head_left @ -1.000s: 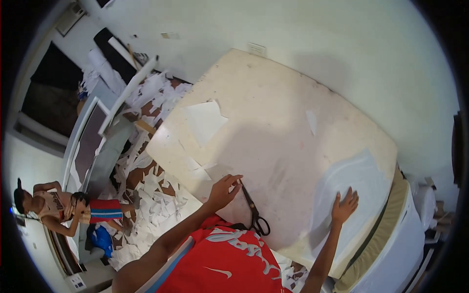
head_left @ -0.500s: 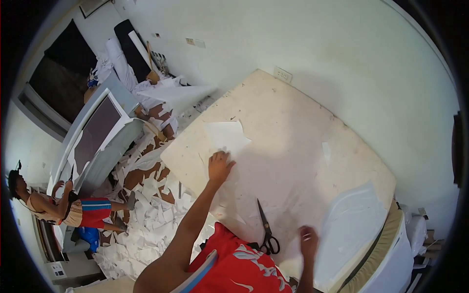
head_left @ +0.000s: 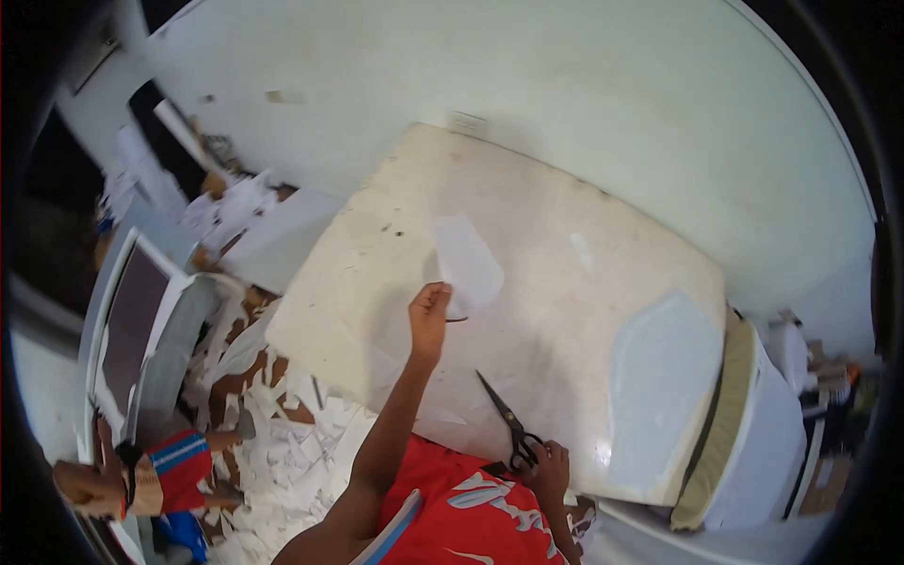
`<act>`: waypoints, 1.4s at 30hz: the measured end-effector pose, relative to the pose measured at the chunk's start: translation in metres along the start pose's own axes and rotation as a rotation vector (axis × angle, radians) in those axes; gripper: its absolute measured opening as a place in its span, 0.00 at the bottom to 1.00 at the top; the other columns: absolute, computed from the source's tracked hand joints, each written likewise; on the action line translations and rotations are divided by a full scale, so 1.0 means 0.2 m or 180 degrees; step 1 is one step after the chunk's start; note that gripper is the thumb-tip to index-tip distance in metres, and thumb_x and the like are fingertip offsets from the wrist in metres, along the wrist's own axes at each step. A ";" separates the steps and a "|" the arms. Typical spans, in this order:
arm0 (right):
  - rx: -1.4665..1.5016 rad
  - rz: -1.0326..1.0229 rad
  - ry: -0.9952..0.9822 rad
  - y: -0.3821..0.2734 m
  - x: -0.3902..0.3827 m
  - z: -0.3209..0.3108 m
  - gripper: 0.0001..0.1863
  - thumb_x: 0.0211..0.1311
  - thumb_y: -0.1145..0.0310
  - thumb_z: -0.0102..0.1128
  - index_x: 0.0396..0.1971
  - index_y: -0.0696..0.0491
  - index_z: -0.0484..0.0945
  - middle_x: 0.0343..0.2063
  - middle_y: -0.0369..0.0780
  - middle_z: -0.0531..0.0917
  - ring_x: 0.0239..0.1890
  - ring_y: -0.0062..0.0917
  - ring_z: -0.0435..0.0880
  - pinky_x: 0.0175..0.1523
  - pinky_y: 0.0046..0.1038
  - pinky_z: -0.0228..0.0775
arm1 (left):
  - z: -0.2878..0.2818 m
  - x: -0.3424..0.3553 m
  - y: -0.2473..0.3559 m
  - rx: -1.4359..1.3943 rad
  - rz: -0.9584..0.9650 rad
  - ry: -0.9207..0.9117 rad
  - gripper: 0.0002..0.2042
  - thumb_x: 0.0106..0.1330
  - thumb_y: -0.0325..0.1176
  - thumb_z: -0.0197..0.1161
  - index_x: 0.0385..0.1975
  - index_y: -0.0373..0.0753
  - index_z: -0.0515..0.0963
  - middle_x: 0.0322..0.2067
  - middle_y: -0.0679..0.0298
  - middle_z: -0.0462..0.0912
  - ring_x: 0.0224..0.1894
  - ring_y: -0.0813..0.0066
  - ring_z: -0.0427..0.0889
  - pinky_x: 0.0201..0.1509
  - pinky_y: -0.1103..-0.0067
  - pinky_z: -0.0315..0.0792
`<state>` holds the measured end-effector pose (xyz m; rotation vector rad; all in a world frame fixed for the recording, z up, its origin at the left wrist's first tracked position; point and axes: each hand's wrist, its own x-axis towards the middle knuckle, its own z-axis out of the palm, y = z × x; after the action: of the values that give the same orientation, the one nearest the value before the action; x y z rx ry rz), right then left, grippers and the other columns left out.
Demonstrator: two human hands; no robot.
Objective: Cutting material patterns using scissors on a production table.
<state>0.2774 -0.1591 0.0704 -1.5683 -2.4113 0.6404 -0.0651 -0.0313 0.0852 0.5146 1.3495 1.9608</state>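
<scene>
Left grip (head_left: 430,306) pinches a white sheet (head_left: 468,264) by the end facing me, and I have it over the left half of the surface (head_left: 339,292), well in from the left edge; I can't tell how much of the sheet is lifted. My right grip (head_left: 553,468) is at the handles of the black scissors (head_left: 514,424) by the near edge, but I can't tell whether its fingers have closed on them. Along the right edge lies a pale blue sheet (head_left: 664,386), and a small white scrap (head_left: 581,250) lies toward the wall-side edge.
</scene>
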 end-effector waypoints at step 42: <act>0.0572 0.0236 0.1693 0.33 0.07 0.15 0.24 0.43 0.79 0.63 0.46 0.60 0.72 0.45 0.48 0.73 0.54 0.45 0.70 0.60 0.42 0.63 | -0.85 -0.82 0.00 0.3965 0.0851 0.0436 0.28 0.68 0.25 0.57 0.68 0.35 0.61 0.67 0.50 0.64 0.70 0.51 0.61 0.73 0.65 0.55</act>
<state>0.3140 -0.1304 0.0122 -1.5222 -1.8631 0.3750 -0.0655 -0.2604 0.0305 1.1575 2.6231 1.1046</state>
